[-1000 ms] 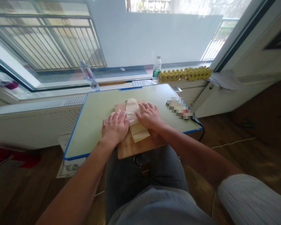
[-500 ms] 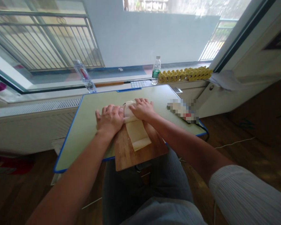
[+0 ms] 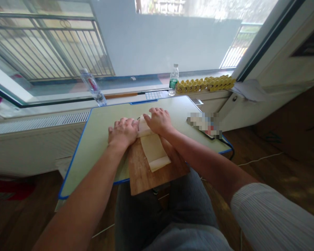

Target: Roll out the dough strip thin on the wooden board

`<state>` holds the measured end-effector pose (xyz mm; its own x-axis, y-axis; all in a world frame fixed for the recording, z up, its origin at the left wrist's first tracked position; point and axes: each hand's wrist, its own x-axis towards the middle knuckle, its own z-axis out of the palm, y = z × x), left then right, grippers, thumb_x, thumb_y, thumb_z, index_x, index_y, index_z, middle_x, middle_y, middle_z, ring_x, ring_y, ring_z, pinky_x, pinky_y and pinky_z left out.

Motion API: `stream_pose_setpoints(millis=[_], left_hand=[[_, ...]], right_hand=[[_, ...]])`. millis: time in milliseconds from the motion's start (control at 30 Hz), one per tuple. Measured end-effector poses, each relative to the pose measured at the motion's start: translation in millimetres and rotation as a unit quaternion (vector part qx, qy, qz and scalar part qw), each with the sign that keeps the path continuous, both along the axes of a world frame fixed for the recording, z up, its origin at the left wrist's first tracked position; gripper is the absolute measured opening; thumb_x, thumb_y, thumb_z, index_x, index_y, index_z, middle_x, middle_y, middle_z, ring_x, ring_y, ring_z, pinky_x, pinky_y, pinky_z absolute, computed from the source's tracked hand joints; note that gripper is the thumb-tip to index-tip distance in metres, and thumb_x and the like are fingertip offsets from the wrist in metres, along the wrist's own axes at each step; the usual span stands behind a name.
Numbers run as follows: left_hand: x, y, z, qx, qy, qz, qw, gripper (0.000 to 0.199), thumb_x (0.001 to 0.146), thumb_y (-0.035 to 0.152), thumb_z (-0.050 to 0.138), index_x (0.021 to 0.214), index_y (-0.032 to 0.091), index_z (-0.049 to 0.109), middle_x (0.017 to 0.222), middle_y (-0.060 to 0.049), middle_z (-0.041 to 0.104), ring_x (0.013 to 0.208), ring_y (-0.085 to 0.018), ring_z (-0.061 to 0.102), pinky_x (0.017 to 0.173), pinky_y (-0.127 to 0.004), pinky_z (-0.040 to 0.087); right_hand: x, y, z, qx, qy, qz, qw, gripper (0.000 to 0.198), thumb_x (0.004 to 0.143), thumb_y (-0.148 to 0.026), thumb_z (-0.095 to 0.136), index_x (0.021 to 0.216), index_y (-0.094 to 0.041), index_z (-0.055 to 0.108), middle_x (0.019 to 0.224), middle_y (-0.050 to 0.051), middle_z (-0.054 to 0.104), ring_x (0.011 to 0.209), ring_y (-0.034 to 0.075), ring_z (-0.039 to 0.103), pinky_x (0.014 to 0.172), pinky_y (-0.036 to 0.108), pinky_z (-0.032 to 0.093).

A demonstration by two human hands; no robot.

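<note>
A long cream-coloured strip (image 3: 154, 150) lies along a wooden board (image 3: 141, 177), with a raised crosswise fold near its middle and another at its near end. I cannot make out its material. At the left side of the strip's far part, my left hand (image 3: 122, 132) rests palm down, its fingers slightly bent and apart. My right hand (image 3: 159, 120) lies over the strip's far right side, thumb stretched to the left and fingers spread forward. The far end of the strip is partly hidden between the hands.
The board overhangs the near edge of a pale green table (image 3: 94, 146) with blue trim. A blurred-out object (image 3: 204, 124) with a black cord lies at the right. Two plastic bottles (image 3: 174, 80) and a yellow wavy item (image 3: 205, 83) stand along the windowsill.
My right hand's thumb and fingers have shifted slightly on the strip, and its far part shows differently between the hands. The whole view has tilted slightly; the left hand stays by the strip.
</note>
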<state>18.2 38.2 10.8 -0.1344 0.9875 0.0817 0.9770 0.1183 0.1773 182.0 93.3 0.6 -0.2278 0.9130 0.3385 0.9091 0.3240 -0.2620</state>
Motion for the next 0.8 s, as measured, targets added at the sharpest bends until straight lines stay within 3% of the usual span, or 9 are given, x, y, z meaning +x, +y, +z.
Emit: stream_pose_setpoints(millis=[200, 400, 567, 800], left_hand=[[12.6, -45.9, -6.7, 0.04, 0.042, -0.019, 0.998, 0.062, 0.108, 0.052, 0.021, 0.147, 0.028, 0.064, 0.159, -0.013, 0.059, 0.141, -0.035, 0.054, 0.116, -0.06, 0.044], [7.2, -65.2, -16.7, 0.084, 0.062, -0.048, 0.993, 0.063, 0.109, 0.058, 0.025, 0.157, 0.031, 0.055, 0.167, -0.013, 0.051, 0.152, -0.033, 0.045, 0.129, -0.066, 0.023], [1.1, -47.3, -14.4, 0.108, 0.044, -0.016, 0.993, 0.064, 0.108, 0.058, 0.024, 0.153, 0.029, 0.06, 0.161, -0.015, 0.057, 0.148, -0.035, 0.048, 0.129, -0.071, 0.019], [-7.5, 2.8, -8.6, 0.055, 0.022, -0.01, 0.998, 0.068, 0.106, 0.063, 0.021, 0.146, 0.03, 0.065, 0.161, -0.014, 0.057, 0.146, -0.038, 0.051, 0.121, -0.069, 0.035]], right_hand=[[15.7, -46.9, -12.0, 0.005, -0.036, 0.023, 0.999, 0.047, 0.113, -0.052, 0.038, 0.13, -0.023, 0.07, 0.138, 0.012, 0.072, 0.131, 0.03, 0.058, 0.115, 0.047, 0.041], [20.9, -52.1, -13.4, 0.005, -0.043, 0.029, 0.999, 0.048, 0.112, -0.052, 0.039, 0.14, -0.024, 0.065, 0.152, 0.011, 0.064, 0.139, 0.033, 0.053, 0.12, 0.056, 0.038], [13.5, -32.5, -10.0, -0.024, -0.035, 0.017, 0.999, 0.05, 0.111, -0.054, 0.037, 0.14, -0.024, 0.065, 0.15, 0.012, 0.065, 0.137, 0.035, 0.055, 0.119, 0.06, 0.041], [2.9, 2.4, -4.2, -0.056, -0.021, 0.015, 0.998, 0.051, 0.109, -0.056, 0.039, 0.141, -0.025, 0.064, 0.153, 0.013, 0.063, 0.14, 0.036, 0.053, 0.119, 0.06, 0.042]])
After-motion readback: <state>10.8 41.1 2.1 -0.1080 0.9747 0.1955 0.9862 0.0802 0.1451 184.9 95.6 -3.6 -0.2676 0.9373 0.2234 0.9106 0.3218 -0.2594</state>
